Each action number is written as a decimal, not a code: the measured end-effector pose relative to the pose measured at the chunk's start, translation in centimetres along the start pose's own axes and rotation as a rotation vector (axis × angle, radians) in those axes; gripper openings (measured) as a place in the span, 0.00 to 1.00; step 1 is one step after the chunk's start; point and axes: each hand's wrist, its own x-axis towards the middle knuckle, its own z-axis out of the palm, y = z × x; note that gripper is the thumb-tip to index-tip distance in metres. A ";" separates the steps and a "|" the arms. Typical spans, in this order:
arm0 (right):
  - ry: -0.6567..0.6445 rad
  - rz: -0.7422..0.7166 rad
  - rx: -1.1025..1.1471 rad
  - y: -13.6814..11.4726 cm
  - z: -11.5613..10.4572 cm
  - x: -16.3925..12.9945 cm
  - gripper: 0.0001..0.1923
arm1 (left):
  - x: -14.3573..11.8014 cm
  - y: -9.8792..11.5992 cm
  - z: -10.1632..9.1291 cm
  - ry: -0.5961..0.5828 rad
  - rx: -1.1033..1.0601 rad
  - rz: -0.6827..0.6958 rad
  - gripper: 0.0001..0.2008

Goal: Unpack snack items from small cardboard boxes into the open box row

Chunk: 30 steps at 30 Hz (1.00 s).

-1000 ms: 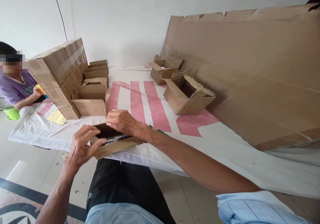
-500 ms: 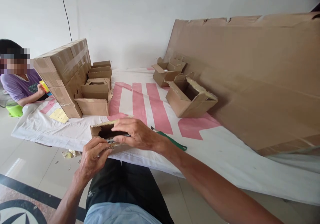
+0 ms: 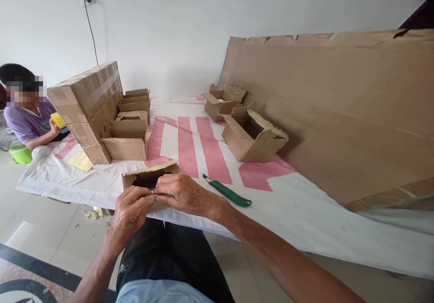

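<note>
Cardboard box (image 3: 149, 175), creased flap, both hands (image 3: 176, 193) pinching

Brown small box (image 3: 149, 174), green cutter (image 3: 228, 191) (pink-striped white cloth (image 3: 190, 145)).

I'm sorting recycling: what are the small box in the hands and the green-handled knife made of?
Small box: looks like plain brown corrugated cardboard, matte, with rough torn flap edges. Knife: green handle, probably smooth plastic with a slight sheen; the short tip looks like grey metal, too small to be sure.

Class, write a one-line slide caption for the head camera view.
Both hands, left hand and right hand, pinch something small before an open small cardboard box; green utility knife lies nearby.
</note>
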 end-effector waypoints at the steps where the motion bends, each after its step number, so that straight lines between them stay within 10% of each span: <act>1: 0.010 -0.007 -0.007 0.0 0.1 -0.1 0.14 | -0.1 0.1 0.0 0.014 -0.010 -0.007 0.09; 13: 0.068 0.008 0.039 0.9 0.6 0.2 0.10 | -0.6 -0.2 -2.2 0.116 -0.126 -0.311 0.06; 17: 0.075 0.031 0.046 0.9 0.3 0.3 0.10 | -2.7 -1.4 -5.0 0.095 0.194 -0.637 0.15; 21: 0.077 0.034 0.055 0.9 0.3 0.3 0.10 | -5.7 -3.3 -8.4 -0.178 0.680 -0.967 0.17; 25: 0.084 0.023 0.072 1.0 0.5 0.5 0.09 | -5.9 -2.7 -8.9 -0.140 0.534 -0.814 0.09; 30: 0.069 0.030 0.067 0.9 0.2 0.6 0.10 | -1.9 -0.3 -4.9 -0.190 -0.058 -0.558 0.11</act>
